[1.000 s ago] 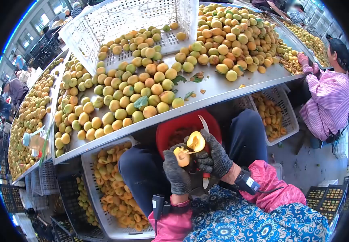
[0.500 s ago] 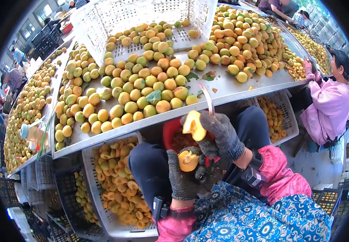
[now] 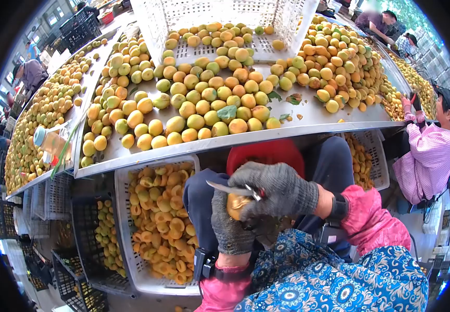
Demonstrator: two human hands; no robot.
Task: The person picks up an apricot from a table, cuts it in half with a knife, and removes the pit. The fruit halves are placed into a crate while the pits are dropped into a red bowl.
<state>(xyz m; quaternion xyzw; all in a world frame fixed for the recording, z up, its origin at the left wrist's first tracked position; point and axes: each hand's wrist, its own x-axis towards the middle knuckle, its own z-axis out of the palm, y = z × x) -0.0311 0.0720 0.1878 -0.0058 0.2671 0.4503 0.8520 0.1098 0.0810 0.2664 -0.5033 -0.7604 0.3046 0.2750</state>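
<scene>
In dark grey knitted gloves, my two hands meet over my lap. My left hand (image 3: 230, 223) is closed around a halved apricot (image 3: 237, 204), whose yellow flesh shows between the gloves. My right hand (image 3: 274, 190) grips a small knife (image 3: 219, 186); its blade points left across the top of the fruit. The right fingers press close against the apricot and hide much of it. Just beyond the hands, a red bucket (image 3: 282, 151) sits between my knees, its contents mostly covered by the right glove.
A metal table (image 3: 204, 148) ahead carries many whole apricots (image 3: 183, 99) and a tipped white crate (image 3: 167, 21). By my left knee stands a white crate (image 3: 122, 208) of apricot halves, beside a black crate (image 3: 87, 234). A person in pink (image 3: 428, 156) sits at right.
My right hand has come down and left onto the apricot in my left hand, and the knife has swung from upright to pointing left. The half it held up is out of sight.
</scene>
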